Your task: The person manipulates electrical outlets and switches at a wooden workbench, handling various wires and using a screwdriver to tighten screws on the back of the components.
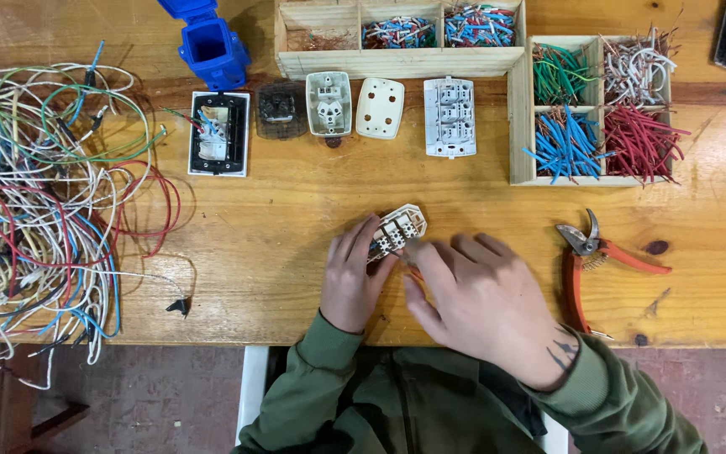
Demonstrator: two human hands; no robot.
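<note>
A white socket module [398,229] lies on the wooden table near its front edge. My left hand [353,277] grips the module's left side and holds it down. My right hand [472,298] presses against the module's lower right, its fingers closed on a thin orange-tipped tool [414,271] that is mostly hidden under them. Both sleeves are olive green.
A tangle of coloured wires [44,202] covers the left. Socket parts [329,103] line the back, beside a blue box [209,46]. Wooden trays [521,126] hold cut wire pieces. Orange-handled cutters [588,252] lie to the right.
</note>
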